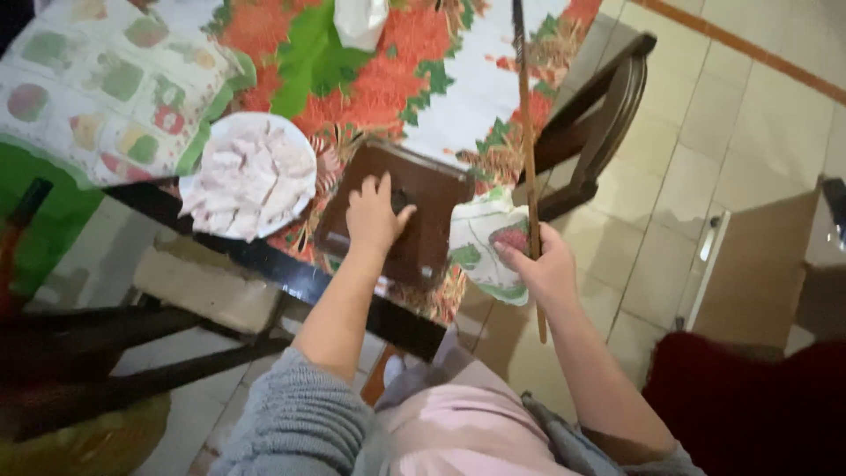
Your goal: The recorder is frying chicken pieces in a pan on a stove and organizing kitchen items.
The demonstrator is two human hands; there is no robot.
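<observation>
Pressing down, the left hand [374, 214] lies spread on the brown board [401, 211] at the counter's [493, 79] near edge; the right hand [542, 264] grips a long wooden stick [527, 132] and patterned cloth [483, 242].

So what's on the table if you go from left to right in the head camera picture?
White plate of pale pieces → left hand on the brown board → patterned cloth → right hand holding the long stick → dark chair.

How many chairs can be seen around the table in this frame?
2. One dark wooden chair stands at the table's right side, past the right hand holding the stick. Another dark chair sits lower left, partly under the table. Others may be hidden.
</observation>
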